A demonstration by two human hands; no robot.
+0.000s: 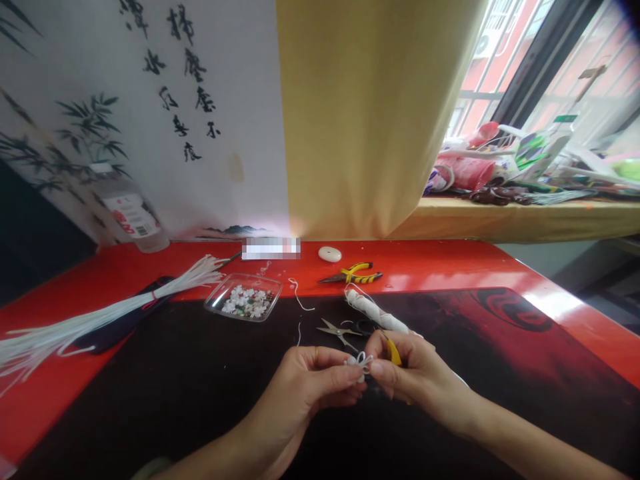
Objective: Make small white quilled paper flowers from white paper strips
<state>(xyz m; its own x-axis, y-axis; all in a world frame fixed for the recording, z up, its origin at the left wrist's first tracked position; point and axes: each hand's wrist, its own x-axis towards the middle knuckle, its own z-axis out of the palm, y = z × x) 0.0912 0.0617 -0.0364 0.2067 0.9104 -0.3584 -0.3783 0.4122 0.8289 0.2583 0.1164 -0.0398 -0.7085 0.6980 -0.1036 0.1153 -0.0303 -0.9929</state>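
Partly obscured, looped white cord point(362, 361) in the pinching grip of left hand point(315, 385) and right hand point(414, 365)

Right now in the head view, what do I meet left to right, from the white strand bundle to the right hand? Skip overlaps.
White strand bundle → clear tray → left hand → looped white cord piece → right hand.
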